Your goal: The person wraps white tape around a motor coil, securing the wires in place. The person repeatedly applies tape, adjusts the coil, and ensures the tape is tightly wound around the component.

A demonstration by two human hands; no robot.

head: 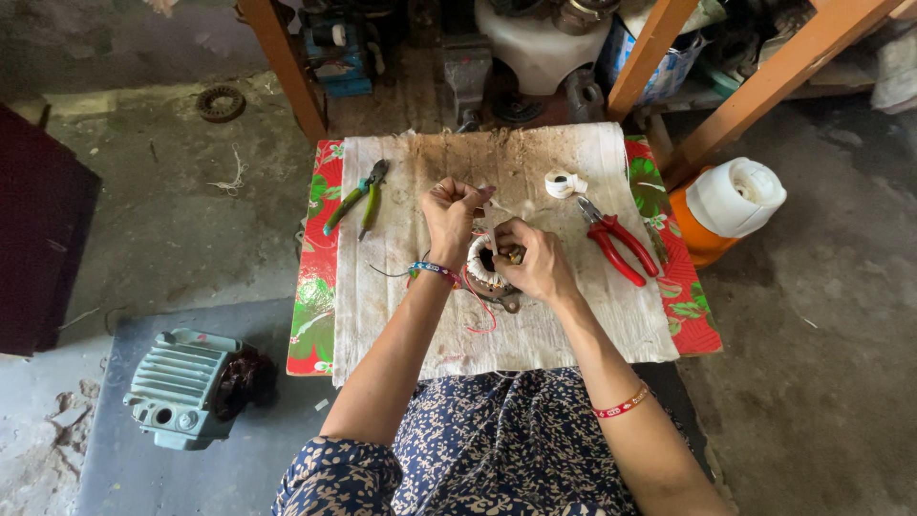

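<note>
A small round motor stator (pixel 489 274) with white winding tape and red wires lies on a stained white cloth (pixel 420 315) in the middle of a low table. My left hand (pixel 452 216) is closed just above it, pinching a thin white strip (pixel 490 225) that runs down to the stator. On the stator's right side rests my right hand (pixel 535 260), gripping its rim with fingers curled over the top. Red wire ends (pixel 480 315) trail out below the stator onto the cloth.
Green-handled pliers (pixel 355 199) lie at the cloth's left, red-handled pliers (pixel 614 239) and a white tape roll (pixel 564 183) at its right. A pale green motor housing (pixel 181 386) sits on the floor at left, an orange-and-white jug (pixel 728 207) at right. Orange shelf legs (pixel 287 67) stand behind.
</note>
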